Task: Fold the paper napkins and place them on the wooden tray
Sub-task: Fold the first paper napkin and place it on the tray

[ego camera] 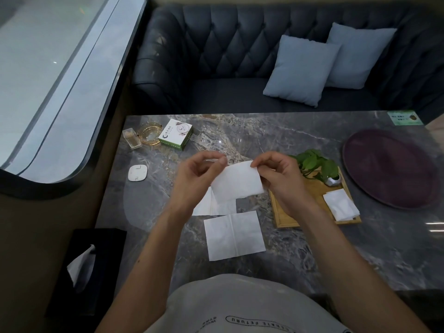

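Napkin (236,182), top edge pinched by left hand (197,174) and right hand (278,174), hangs above table (288,248).

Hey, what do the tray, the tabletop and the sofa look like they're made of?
Tray: light wood, possibly bamboo, matte, with a pale, even grain.
Tabletop: grey veined marble or a stone-look slab, polished; it reflects light.
Sofa: dark leather or faux leather, button-tufted, with a soft sheen.
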